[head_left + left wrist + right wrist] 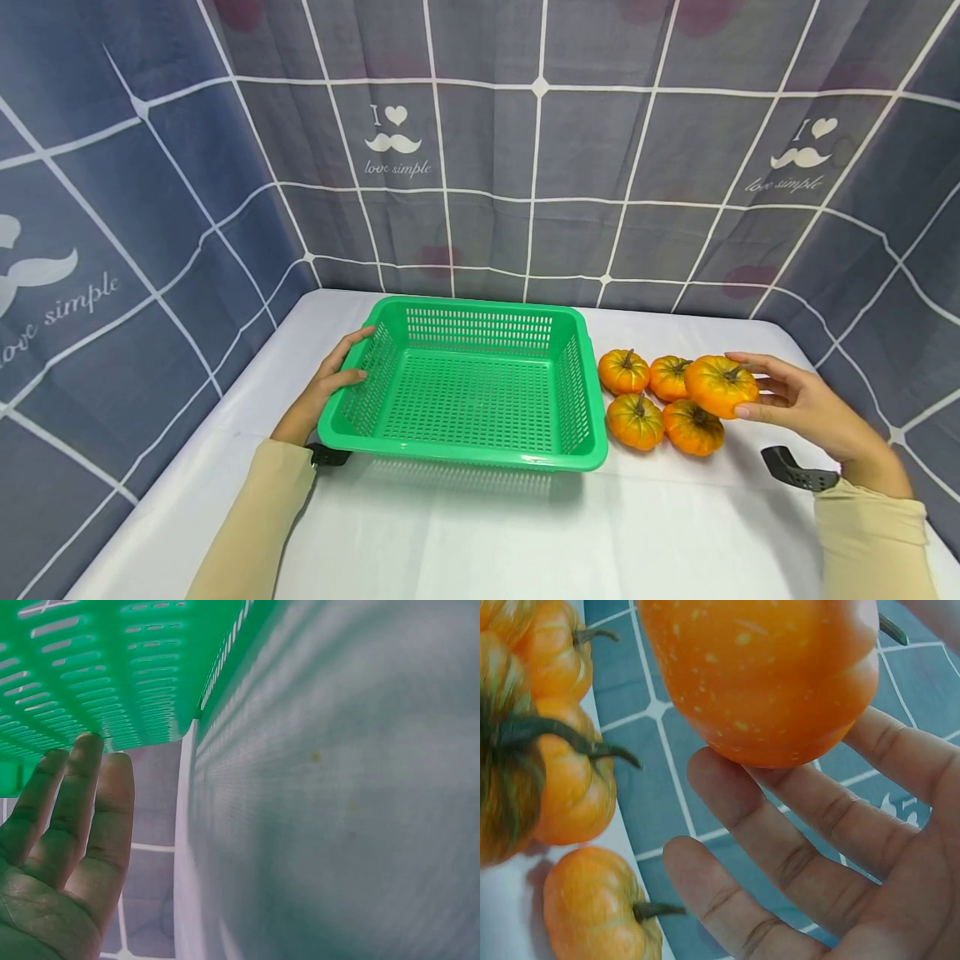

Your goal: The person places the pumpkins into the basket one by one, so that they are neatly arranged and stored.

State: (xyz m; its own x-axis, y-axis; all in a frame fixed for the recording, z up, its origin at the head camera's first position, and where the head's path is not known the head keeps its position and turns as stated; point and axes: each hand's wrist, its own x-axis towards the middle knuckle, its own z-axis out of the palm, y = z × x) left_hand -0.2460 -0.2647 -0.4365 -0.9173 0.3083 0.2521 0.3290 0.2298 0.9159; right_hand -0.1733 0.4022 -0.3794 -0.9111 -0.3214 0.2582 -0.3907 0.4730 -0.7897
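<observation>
My left hand [324, 387] grips the left rim of a green plastic basket [465, 457], which has slotted walls and holds nothing. In the left wrist view, the fingers [52, 855] reach along the outside of the perforated basket [150, 667], the thumb out of sight. A gap and shadow under its front side show it raised off the table there. On the right, my right hand [810, 408] holds a small orange pumpkin [722, 386] between thumb and fingertips, above the other pumpkins. The right wrist view shows the held pumpkin [772, 682] against the fingers.
Several more small pumpkins [635, 421] cluster on the white-covered table [480, 533], right beside the basket. One pumpkin [693, 427] sits partly beneath the held one. A grey-blue curtain [487, 225] with white grid lines encloses the back and sides.
</observation>
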